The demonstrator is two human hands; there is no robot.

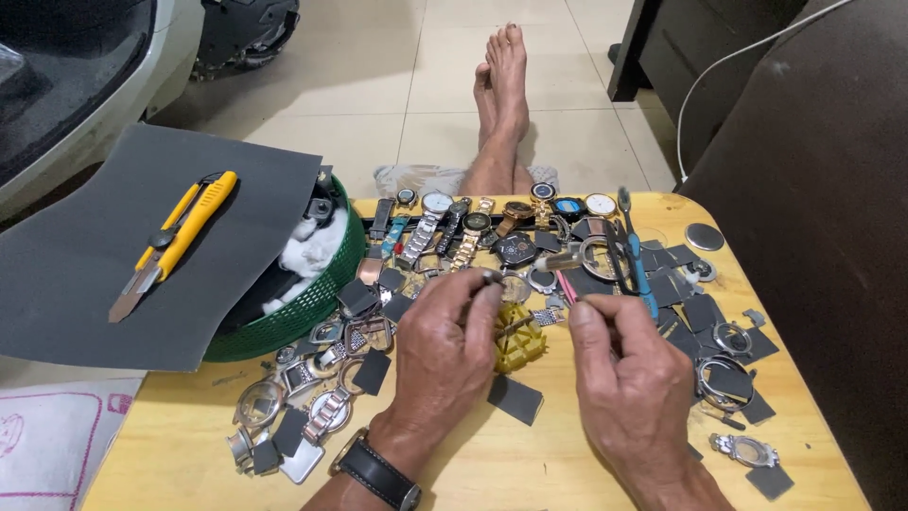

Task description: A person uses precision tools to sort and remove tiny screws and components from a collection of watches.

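My left hand point(445, 355), with a black watch on its wrist, pinches a small metal watch part point(494, 277) between thumb and fingertips, just above a yellow plastic case holder point(519, 346) on the wooden table point(492, 464). My right hand point(629, 378) grips a thin tool whose tip point(570, 287) points toward the part in the left hand. Both hands hover over the table's middle, a little apart from each other.
A row of wristwatches point(473, 222) lies at the table's far edge. Loose watch cases point(284, 397), dark sandpaper squares point(515, 399) and rings point(724, 378) are scattered around. A green basket point(312, 303) holds a grey sheet point(104, 246) with a yellow utility knife point(175, 241). My bare feet point(501, 95) rest beyond.
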